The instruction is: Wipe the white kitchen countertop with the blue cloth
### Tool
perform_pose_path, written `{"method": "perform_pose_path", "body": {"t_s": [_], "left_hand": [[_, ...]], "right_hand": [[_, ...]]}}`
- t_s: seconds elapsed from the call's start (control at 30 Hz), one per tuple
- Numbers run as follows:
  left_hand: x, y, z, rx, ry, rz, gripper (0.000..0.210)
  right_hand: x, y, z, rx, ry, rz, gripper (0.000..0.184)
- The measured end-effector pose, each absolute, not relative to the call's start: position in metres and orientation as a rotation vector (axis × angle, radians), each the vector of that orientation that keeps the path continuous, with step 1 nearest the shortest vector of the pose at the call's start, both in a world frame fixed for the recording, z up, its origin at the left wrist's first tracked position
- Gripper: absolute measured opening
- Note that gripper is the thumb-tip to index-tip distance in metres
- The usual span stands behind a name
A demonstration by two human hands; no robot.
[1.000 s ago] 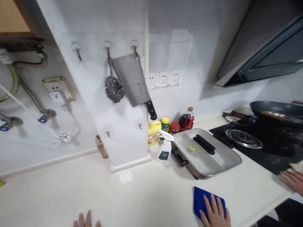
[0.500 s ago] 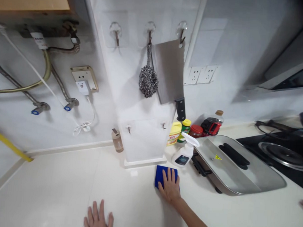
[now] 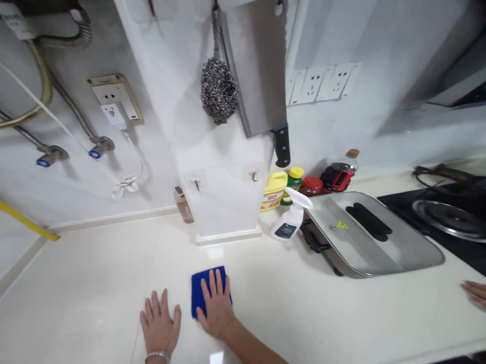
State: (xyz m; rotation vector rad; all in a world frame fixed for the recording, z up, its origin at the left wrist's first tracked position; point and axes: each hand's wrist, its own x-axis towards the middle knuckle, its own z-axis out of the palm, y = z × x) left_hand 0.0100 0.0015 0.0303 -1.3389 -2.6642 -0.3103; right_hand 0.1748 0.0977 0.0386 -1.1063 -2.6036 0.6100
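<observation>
My right hand (image 3: 217, 307) lies flat with its fingers spread, pressing on a folded blue cloth (image 3: 198, 286) on the white countertop (image 3: 104, 283). The cloth's lower right part is hidden under the palm. To the left, my left hand (image 3: 159, 322) rests palm down on the bare counter, fingers stretched out and a bracelet at the wrist. It touches no object besides the counter. Beyond the cloth, a white spray bottle (image 3: 286, 226) with a dark label stands beside the wall pillar (image 3: 222, 202).
At the right sit a lidded electric pan (image 3: 379, 256) and a cooktop (image 3: 452, 218). Jars and bottles, including a yellow container (image 3: 273, 192), line the wall. A cleaver (image 3: 257, 71) and a steel scrubber (image 3: 218, 91) hang from hooks. Another person's hand (image 3: 480, 294) shows at the right edge.
My right hand has slid the blue cloth left and toward me, away from the spray bottle. More of my left hand and its wrist now shows. The view has tilted down.
</observation>
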Motion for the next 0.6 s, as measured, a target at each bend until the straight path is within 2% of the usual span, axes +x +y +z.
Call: {"method": "perform_pose_path", "body": {"t_s": [0.17,0.27,0.4,0.6], "left_hand": [[0.014,0.004,0.035,-1.325,-2.721,-0.316,0.06],[0.013,0.005,0.034,-1.316,-2.739,-0.307,0.061],[0.013,0.007,0.034,-1.333,-2.752,-0.282,0.063],[0.013,0.009,0.035,-1.314,-2.764,-0.288,0.066]], "right_hand": [[0.24,0.057,0.046,-0.879,-2.678,0.8,0.084],[0.291,0.044,0.041,-0.906,-2.691,0.772,0.088],[0.362,0.033,0.026,-1.127,-2.656,0.535,0.087],[0.464,0.037,-0.001,-1.427,-2.521,0.048,0.076]]}}
